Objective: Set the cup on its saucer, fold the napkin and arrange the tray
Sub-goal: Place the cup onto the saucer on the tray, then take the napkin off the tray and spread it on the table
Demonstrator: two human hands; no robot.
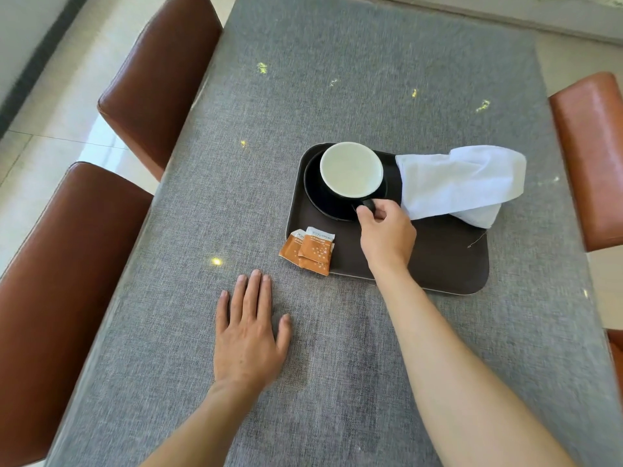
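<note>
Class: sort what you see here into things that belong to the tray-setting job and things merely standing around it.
Belongs to the job:
cup
saucer
napkin
tray
sachets
right hand, on the cup's handle

Just there:
chairs
tablecloth
left hand, flat on the cloth

Both forearms are bare all the way to the lower edge of the view; no sleeve, cuff or glove covers them. The left hand point(247, 335) is bare, with short, plain, unpainted nails on its fingers. The right hand point(387, 235) is bare as well. Neither wrist nor any finger carries a watch, band or ring.
</note>
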